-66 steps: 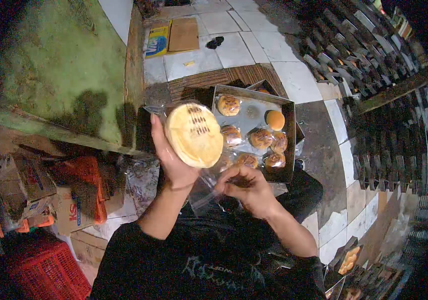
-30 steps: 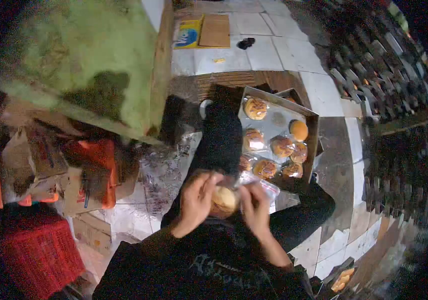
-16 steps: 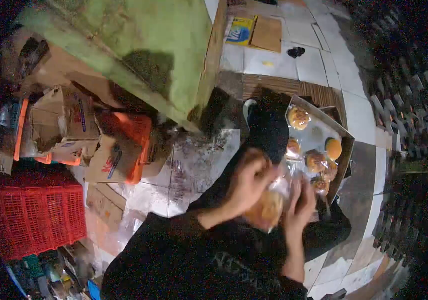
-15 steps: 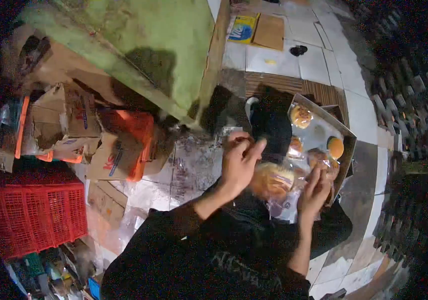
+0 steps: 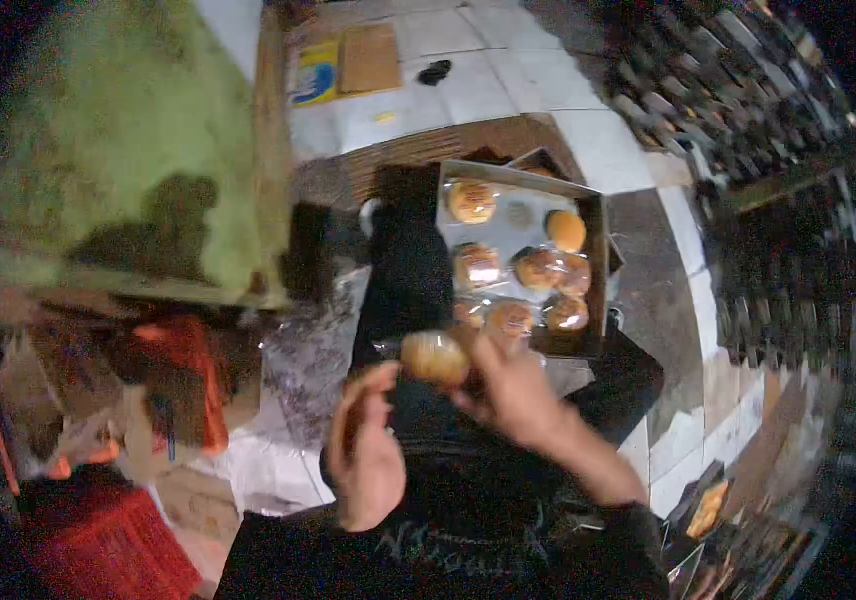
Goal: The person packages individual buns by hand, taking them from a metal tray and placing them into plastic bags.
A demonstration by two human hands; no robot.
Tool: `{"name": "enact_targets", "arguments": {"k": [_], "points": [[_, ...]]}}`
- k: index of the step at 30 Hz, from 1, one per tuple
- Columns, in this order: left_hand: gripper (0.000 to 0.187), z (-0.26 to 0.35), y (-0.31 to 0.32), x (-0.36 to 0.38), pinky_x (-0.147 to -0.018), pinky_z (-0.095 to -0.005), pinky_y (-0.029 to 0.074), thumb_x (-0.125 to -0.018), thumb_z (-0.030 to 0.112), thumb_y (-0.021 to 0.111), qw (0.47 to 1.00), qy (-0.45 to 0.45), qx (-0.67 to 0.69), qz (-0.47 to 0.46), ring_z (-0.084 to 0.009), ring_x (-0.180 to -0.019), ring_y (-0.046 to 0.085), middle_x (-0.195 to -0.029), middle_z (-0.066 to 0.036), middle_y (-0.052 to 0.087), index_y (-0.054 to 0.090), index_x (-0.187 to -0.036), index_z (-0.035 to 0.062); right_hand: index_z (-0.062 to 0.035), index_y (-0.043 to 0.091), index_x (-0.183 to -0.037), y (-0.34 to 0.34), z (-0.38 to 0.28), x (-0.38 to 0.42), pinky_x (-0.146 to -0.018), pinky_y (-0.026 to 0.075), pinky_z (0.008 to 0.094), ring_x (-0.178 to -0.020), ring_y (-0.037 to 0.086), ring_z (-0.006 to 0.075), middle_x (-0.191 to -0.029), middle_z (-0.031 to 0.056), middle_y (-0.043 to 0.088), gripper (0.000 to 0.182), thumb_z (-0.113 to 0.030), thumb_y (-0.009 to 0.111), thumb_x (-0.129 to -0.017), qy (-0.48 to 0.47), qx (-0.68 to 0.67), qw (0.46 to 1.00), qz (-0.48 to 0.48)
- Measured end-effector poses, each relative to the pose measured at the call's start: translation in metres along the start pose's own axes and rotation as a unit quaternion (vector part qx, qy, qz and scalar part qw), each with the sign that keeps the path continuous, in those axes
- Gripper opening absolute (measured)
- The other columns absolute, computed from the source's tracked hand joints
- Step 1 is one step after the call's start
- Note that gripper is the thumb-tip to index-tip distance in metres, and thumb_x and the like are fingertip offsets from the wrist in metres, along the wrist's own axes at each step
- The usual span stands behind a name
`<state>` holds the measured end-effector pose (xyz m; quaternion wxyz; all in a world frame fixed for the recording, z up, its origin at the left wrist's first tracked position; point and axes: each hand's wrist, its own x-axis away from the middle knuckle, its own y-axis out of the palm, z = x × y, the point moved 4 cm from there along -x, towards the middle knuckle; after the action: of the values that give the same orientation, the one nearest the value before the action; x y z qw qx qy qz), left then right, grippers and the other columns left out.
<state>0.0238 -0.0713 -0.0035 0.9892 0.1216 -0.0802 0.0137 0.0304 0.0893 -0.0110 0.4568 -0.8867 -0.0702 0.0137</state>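
Note:
A round golden bun (image 5: 435, 358), blurred by motion, is in front of my body, gripped at its right side by my right hand (image 5: 516, 392). Just left of and below the bun, my left hand (image 5: 366, 450) is raised with its fingers curved and apart, holding nothing. Beyond my right hand lies a tray (image 5: 600, 300) with several round buns, some in clear wrapping. One plain orange-topped bun (image 5: 566, 231) sits near its upper right, and a brown-topped bun (image 5: 473, 201) at its upper left.
A green panel (image 5: 118, 150) fills the upper left. Cardboard boxes (image 5: 68, 400) and a red crate (image 5: 113, 545) stand at the left. A yellow and blue packet (image 5: 315, 74) lies on the floor tiles. Dark slatted racks (image 5: 768, 220) are on the right.
The view has turned rightward and the tray appears further left. My right hand has moved from the tray to in front of my body with a bun. My left hand has opened and come lower.

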Motion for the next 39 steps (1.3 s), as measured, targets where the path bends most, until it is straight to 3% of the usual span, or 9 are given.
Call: {"name": "enact_targets", "arguments": {"k": [5, 9, 13, 21, 23, 26, 28, 36, 39], "points": [[0.026, 0.007, -0.018, -0.016, -0.077, -0.0279, 0.036, -0.084, 0.018, 0.046, 0.994, -0.001, 0.069, 0.088, -0.0163, -0.089, 0.049, -0.099, -0.01, 0.053, 0.053, -0.1, -0.0016, -0.0084, 0.038, -0.119, -0.082, 0.154, -0.07, -0.078, 0.042, 0.0464, -0.095, 0.053, 0.032, -0.102, 0.0172, 0.053, 0.056, -0.02, 0.062, -0.07, 0.062, 0.395, 0.897, 0.187], [0.022, -0.004, -0.026, -0.018, -0.078, -0.029, 0.038, -0.086, 0.014, 0.046, 0.996, 0.004, 0.083, 0.02, -0.0157, -0.088, 0.05, -0.098, -0.01, 0.052, 0.052, -0.1, -0.0011, -0.002, 0.045, -0.111, -0.023, 0.251, -0.015, -0.076, 0.043, 0.0431, -0.089, 0.055, 0.0297, -0.095, 0.0184, 0.055, 0.039, -0.013, 0.054, -0.075, 0.385, 0.096, 0.917, 0.042], [0.018, -0.029, -0.03, -0.01, -0.079, -0.0287, 0.042, -0.088, 0.012, 0.047, 0.998, -0.06, 0.025, -0.019, -0.0156, -0.088, 0.052, -0.096, -0.009, 0.054, 0.053, -0.099, -0.0001, -0.0071, 0.034, -0.129, 0.095, 0.088, 0.065, -0.103, 0.017, 0.0477, -0.125, 0.027, 0.0321, -0.135, 0.0131, 0.031, 0.044, -0.012, 0.034, -0.086, -0.03, 0.224, 0.974, -0.033], [0.018, -0.076, 0.069, 0.005, -0.074, -0.0237, 0.044, -0.084, 0.014, 0.053, 0.951, -0.036, -0.011, -0.308, -0.0137, -0.084, 0.055, -0.09, -0.006, 0.056, 0.056, -0.096, 0.0009, -0.0013, 0.031, -0.129, 0.168, 0.111, 0.103, -0.104, 0.009, 0.0527, -0.128, 0.017, 0.0359, -0.133, 0.0105, 0.033, 0.057, -0.012, 0.045, -0.074, -0.165, 0.137, 0.975, -0.051], [0.018, -0.078, 0.081, -0.002, -0.076, -0.0289, 0.044, -0.085, 0.015, 0.052, 0.928, 0.054, -0.102, -0.353, -0.0176, -0.089, 0.053, -0.092, -0.008, 0.053, 0.054, -0.095, 0.0003, -0.0022, 0.037, -0.126, 0.148, 0.13, 0.081, -0.104, 0.017, 0.0491, -0.125, 0.018, 0.0417, -0.134, 0.0167, 0.028, 0.051, -0.017, 0.045, -0.078, 0.195, -0.217, 0.949, 0.12], [0.029, -0.192, 0.088, -0.018, -0.076, -0.0308, 0.045, -0.088, 0.02, 0.048, 0.937, 0.077, -0.117, -0.32, -0.0198, -0.089, 0.053, -0.098, -0.01, 0.054, 0.046, -0.11, 0.0016, 0.0007, 0.039, -0.123, 0.144, 0.133, 0.108, -0.103, 0.021, 0.0443, -0.127, 0.023, 0.0332, -0.132, 0.0217, 0.031, 0.044, -0.012, 0.034, -0.081, 0.063, 0.221, 0.973, 0.038], [0.031, -0.252, 0.074, -0.03, -0.085, -0.0351, 0.04, -0.089, 0.017, 0.041, 0.941, -0.099, -0.095, -0.31, -0.0243, -0.096, 0.05, -0.108, -0.013, 0.052, 0.042, -0.116, 0.0013, -0.0031, 0.038, -0.125, 0.155, 0.145, 0.114, -0.102, 0.018, 0.0492, -0.124, 0.021, 0.0416, -0.135, 0.0219, 0.024, 0.048, -0.016, 0.034, -0.08, -0.049, 0.106, 0.993, 0.005], [0.038, -0.29, 0.067, -0.02, -0.098, -0.0363, 0.025, -0.089, 0.014, 0.035, 0.848, 0.188, -0.321, -0.378, -0.026, -0.118, 0.034, -0.127, -0.016, 0.039, 0.036, -0.125, 0.0029, -0.0012, 0.044, -0.119, 0.131, 0.2, 0.102, -0.089, 0.032, 0.0469, -0.11, 0.039, 0.0405, -0.118, 0.0227, 0.043, 0.056, -0.043, 0.034, -0.084, 0.098, 0.248, 0.964, 0.019], [0.042, -0.27, 0.069, -0.02, -0.098, -0.038, 0.026, -0.082, 0.011, 0.042, 0.858, 0.208, -0.329, -0.336, -0.0299, -0.118, 0.033, -0.123, -0.017, 0.04, 0.039, -0.122, 0.0022, 0.0019, 0.045, -0.116, 0.115, 0.186, 0.106, -0.088, 0.035, 0.0453, -0.106, 0.041, 0.0409, -0.113, 0.0236, 0.046, 0.056, -0.043, 0.034, -0.084, 0.119, -0.047, 0.992, 0.008]]}}
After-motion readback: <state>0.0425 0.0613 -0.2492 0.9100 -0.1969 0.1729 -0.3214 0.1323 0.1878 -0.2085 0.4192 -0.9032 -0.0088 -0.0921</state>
